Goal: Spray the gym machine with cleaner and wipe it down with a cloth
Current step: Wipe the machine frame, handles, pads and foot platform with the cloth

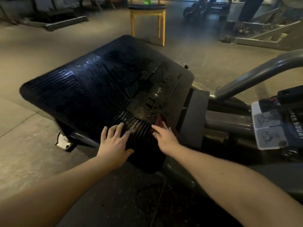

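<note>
My left hand [114, 140] lies flat, fingers spread, on the wet ribbed footplate [91, 89]; my right hand [165, 136], fingers straight, presses the dark red cloth [161, 119] at the plate's near right edge.

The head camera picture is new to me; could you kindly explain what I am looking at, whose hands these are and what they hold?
There is one picture, taken by a wide-angle camera worn on a person's head and looking forward and down, so the two bare arms are the wearer's own. The large black ribbed surface is the machine's footplate, tilted and shiny with wet patches. The left hand rests flat near its closest edge, fingers spread, holding nothing. The right hand presses a dark red cloth against the plate with straight fingers. To the right, a label with exercise drawings sits by the grey frame. Behind stands a yellow chair with a green object on it; whether that is the cleaner I cannot tell.
</note>
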The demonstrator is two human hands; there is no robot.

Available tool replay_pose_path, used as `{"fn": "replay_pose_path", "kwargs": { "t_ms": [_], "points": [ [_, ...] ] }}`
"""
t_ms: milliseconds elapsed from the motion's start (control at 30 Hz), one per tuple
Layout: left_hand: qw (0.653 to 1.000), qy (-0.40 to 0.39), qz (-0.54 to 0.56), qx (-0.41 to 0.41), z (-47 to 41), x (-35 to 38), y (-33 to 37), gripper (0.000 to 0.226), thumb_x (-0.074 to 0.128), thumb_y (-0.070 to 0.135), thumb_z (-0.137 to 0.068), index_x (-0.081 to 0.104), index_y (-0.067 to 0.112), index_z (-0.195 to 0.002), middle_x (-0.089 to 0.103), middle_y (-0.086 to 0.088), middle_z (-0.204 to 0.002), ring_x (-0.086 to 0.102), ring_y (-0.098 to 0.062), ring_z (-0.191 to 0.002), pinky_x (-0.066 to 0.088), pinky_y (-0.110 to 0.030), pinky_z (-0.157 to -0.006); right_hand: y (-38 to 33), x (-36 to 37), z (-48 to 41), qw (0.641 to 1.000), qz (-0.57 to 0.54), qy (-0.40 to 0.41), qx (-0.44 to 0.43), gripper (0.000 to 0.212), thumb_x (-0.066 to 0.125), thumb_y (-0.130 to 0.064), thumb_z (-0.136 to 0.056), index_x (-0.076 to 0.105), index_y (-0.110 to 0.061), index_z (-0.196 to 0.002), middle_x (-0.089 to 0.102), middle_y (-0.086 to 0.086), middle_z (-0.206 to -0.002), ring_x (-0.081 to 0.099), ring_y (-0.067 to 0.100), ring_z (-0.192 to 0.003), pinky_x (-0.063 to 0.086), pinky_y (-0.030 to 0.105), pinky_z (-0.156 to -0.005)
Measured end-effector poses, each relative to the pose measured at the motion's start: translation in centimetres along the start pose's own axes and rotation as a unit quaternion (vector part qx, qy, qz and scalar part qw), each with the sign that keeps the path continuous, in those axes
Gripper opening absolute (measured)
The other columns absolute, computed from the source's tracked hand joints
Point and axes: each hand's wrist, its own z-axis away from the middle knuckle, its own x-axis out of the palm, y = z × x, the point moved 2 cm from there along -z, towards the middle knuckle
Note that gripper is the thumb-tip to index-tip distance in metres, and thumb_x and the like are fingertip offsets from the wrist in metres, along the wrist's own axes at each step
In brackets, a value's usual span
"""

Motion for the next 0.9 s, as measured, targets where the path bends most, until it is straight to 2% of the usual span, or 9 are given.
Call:
{"fn": "replay_pose_path", "kwargs": {
  "t_ms": [67,133,267,467,567,633,700,800,900],
  "points": [
    [1.0,-0.002,0.001,0.002,0.8,0.4,-1.0,0.082,0.055,0.063,-0.095,0.021,0.031,-0.163,0.001,-0.006,-0.173,0.0,-0.03,-0.158,-0.004,-0.052,-0.126,-0.7,2.7,3.6,0.996,0.052,0.065,-0.04,0.044,0.048,-0.024,-0.109,0.049,-0.029,-0.153,0.028,0.002,-0.168,0.016,0.02,-0.158,0.002,0.03,-0.126],
    [1.0,-0.004,0.0,0.002,1.3,0.8,-1.8,0.082,0.053,0.064,-0.096,0.02,0.031,-0.163,0.001,-0.005,-0.173,0.001,-0.029,-0.158,-0.002,-0.05,-0.127,-1.4,4.3,8.0,0.989,0.086,0.086,-0.084,0.047,0.049,-0.024,-0.108,0.045,-0.034,-0.154,0.023,-0.003,-0.17,0.016,0.021,-0.158,0.01,0.036,-0.128],
    [1.0,-0.016,-0.004,0.021,2.5,1.2,-2.7,0.083,0.049,0.064,-0.098,0.011,0.032,-0.165,-0.004,-0.004,-0.173,-0.006,-0.026,-0.159,-0.005,-0.046,-0.127,-0.4,5.8,12.3,0.981,0.115,-0.004,-0.156,0.057,0.052,-0.019,-0.106,0.038,-0.043,-0.155,0.014,-0.007,-0.171,0.015,0.019,-0.158,0.008,0.031,-0.127],
    [0.999,-0.024,-0.015,0.034,3.4,1.4,-3.1,0.08,0.044,0.062,-0.101,0.008,0.031,-0.165,-0.009,-0.003,-0.173,-0.01,-0.025,-0.159,-0.009,-0.049,-0.127,-1.3,2.1,3.2,0.998,0.033,0.045,-0.024,0.038,0.048,-0.029,-0.109,0.057,-0.034,-0.146,0.029,-0.004,-0.168,0.029,0.027,-0.153,0.023,0.034,-0.124],
    [0.999,-0.023,0.012,0.031,3.4,0.6,-2.9,0.078,0.049,0.059,-0.1,0.015,0.032,-0.164,-0.002,-0.002,-0.173,-0.006,-0.025,-0.159,-0.01,-0.049,-0.126,-2.7,1.0,1.4,0.997,-0.048,0.066,0.013,0.035,0.047,-0.033,-0.109,0.061,-0.028,-0.141,0.055,0.004,-0.15,0.05,0.03,-0.137,0.043,0.041,-0.113],
    [0.998,-0.002,0.048,0.033,3.1,-0.2,-2.6,0.075,0.052,0.058,-0.099,0.021,0.033,-0.163,0.006,0.001,-0.173,0.0,-0.024,-0.158,-0.006,-0.048,-0.126,-3.7,0.4,1.9,0.985,-0.162,0.058,0.0,0.031,0.049,-0.029,-0.109,0.065,-0.022,-0.135,0.068,0.004,-0.124,0.063,0.026,-0.117,0.053,0.029,-0.087],
    [0.992,0.016,0.12,0.024,2.7,-1.2,-2.1,0.075,0.054,0.058,-0.099,0.023,0.033,-0.162,0.012,0.005,-0.171,0.006,-0.024,-0.156,0.002,-0.048,-0.126,-5.2,-0.4,2.4,0.956,-0.292,0.007,0.007,0.029,0.049,-0.023,-0.11,0.067,-0.015,-0.131,0.073,0.004,-0.115,0.067,0.026,-0.112,0.055,0.022,-0.082],
    [0.945,0.032,0.325,-0.012,2.2,-2.5,-1.4,0.074,0.059,0.05,-0.1,0.026,0.027,-0.163,0.024,0.004,-0.168,0.018,-0.023,-0.153,0.019,-0.046,-0.126,-7.2,-1.3,3.6,0.862,-0.494,-0.102,0.051,0.033,0.044,-0.021,-0.111,0.061,-0.005,-0.134,0.07,0.017,-0.127,0.066,0.032,-0.121,0.053,0.043,-0.104],
    [0.839,-0.002,0.542,-0.04,2.2,-3.4,-0.9,0.061,0.064,0.035,-0.102,0.04,0.024,-0.156,0.05,0.003,-0.15,0.048,-0.014,-0.138,0.04,-0.029,-0.113,-8.8,-1.6,4.9,0.83,-0.527,-0.17,0.061,0.037,0.042,-0.024,-0.111,0.06,-0.004,-0.136,0.069,0.021,-0.129,0.067,0.033,-0.12,0.056,0.041,-0.097]
  ]
}}
